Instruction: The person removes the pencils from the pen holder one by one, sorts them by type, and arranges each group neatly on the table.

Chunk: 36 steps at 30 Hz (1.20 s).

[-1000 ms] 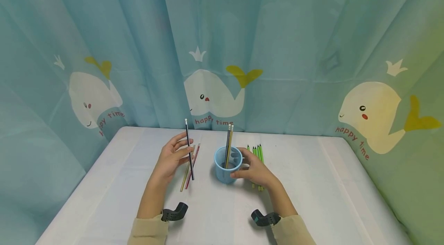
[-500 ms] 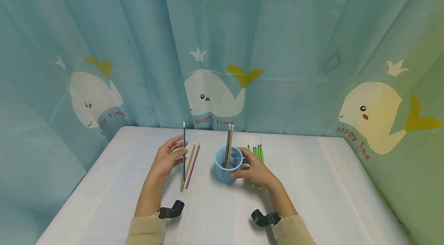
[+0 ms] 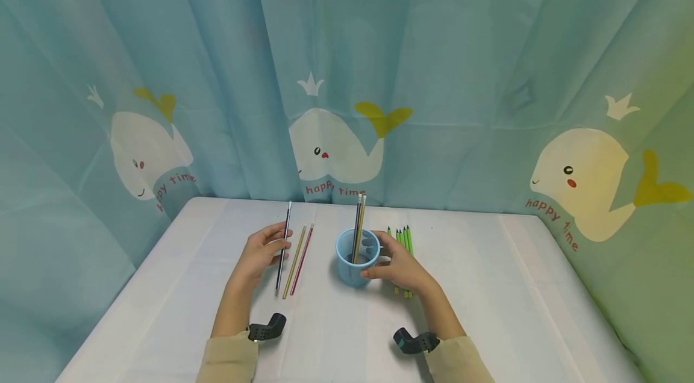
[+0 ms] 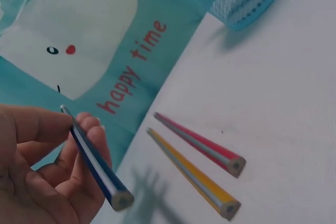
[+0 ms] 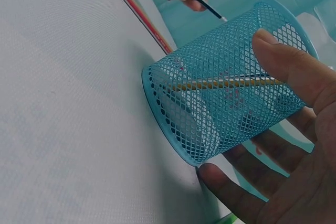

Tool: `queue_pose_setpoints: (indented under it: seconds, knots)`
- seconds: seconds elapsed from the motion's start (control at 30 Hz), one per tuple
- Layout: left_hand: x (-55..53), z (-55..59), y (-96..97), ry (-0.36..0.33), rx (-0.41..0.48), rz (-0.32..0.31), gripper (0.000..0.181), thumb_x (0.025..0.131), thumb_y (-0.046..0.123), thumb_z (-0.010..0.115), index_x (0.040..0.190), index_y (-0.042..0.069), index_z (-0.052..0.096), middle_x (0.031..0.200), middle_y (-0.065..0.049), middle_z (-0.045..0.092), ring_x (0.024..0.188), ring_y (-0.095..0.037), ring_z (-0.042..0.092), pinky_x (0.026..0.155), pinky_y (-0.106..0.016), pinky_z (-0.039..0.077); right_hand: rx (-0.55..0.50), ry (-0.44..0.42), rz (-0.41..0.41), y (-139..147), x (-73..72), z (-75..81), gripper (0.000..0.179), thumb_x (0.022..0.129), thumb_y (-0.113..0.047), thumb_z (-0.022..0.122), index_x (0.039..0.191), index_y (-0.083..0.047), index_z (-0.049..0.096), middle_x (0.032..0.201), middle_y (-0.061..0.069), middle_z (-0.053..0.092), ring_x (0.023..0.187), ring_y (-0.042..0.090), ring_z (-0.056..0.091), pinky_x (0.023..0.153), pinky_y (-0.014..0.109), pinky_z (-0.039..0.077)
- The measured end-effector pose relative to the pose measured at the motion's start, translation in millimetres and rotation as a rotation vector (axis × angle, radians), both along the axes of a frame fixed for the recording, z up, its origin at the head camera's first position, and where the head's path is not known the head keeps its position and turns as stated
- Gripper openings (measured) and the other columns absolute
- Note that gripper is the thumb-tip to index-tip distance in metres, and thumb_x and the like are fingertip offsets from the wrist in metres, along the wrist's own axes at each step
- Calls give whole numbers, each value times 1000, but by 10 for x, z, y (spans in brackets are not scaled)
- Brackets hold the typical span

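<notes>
My left hand (image 3: pixel 261 253) pinches a dark blue striped pencil (image 4: pixel 97 166) between thumb and fingers, its eraser end up and leaning away. Right beside it a yellow pencil (image 3: pixel 293 262) and a red pencil (image 3: pixel 302 259) lie side by side on the table. My right hand (image 3: pixel 401 267) grips a light blue mesh pen cup (image 5: pixel 210 93), thumb on the near side and fingers around the right and back. Inside the cup lean a dark pencil (image 3: pixel 356 229) and a yellow one (image 3: pixel 360 229), eraser ends up.
Several green pencils (image 3: pixel 408 239) lie under and behind my right hand, partly hidden by it. A white cloth covers the table (image 3: pixel 504 298). Behind its far edge hangs a blue-green curtain (image 3: pixel 461 148) printed with whales.
My left hand has shifted left and lower with the dark blue pencil, off the yellow and red pencils. The pencil's tilt has swung to the other side. My right hand and the cup stay put.
</notes>
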State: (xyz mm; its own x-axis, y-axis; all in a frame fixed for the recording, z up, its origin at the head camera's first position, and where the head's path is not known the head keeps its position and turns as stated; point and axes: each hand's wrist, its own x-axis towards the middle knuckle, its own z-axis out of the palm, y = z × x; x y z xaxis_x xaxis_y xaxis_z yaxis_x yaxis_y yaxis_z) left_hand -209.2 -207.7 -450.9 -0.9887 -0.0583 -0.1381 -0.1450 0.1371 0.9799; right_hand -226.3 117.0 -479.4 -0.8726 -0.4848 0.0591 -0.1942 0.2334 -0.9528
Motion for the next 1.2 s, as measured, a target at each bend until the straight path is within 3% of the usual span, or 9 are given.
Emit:
queue_pose_setpoints:
  seconds: [0.23, 0.43, 0.7, 1.2]
  knots:
    - [6, -79, -7, -17, -90, 14, 46, 98, 3, 56, 144, 0, 48, 135, -20, 58, 102, -18, 62, 76, -24, 57, -14, -5, 6, -7, 4, 2, 80, 76, -17, 86, 145, -13, 45, 142, 10, 53, 127, 38, 55, 103, 58, 48]
    - [-12, -157, -16, 2, -220, 13, 48, 95, 1, 58, 142, -1, 50, 131, -23, 56, 100, -24, 59, 72, -28, 55, -19, -21, -3, -10, -10, 11, 82, 74, -17, 88, 145, -16, 46, 142, 5, 54, 127, 36, 55, 104, 56, 48]
    - [-36, -235, -10, -14, -428, 82, 51, 92, 7, 64, 141, 3, 52, 128, -20, 63, 116, -35, 60, 94, -46, 51, -24, -4, 10, -2, -10, -4, 81, 76, -16, 87, 145, -13, 46, 142, 10, 53, 128, 39, 54, 104, 58, 48]
    - [-49, -317, 38, 14, -489, 85, 50, 90, 8, 68, 138, 2, 55, 121, -17, 67, 109, -33, 67, 92, -46, 56, -22, -9, -9, -9, 4, 5, 80, 74, -17, 88, 143, -16, 48, 141, 7, 55, 126, 36, 56, 103, 56, 49]
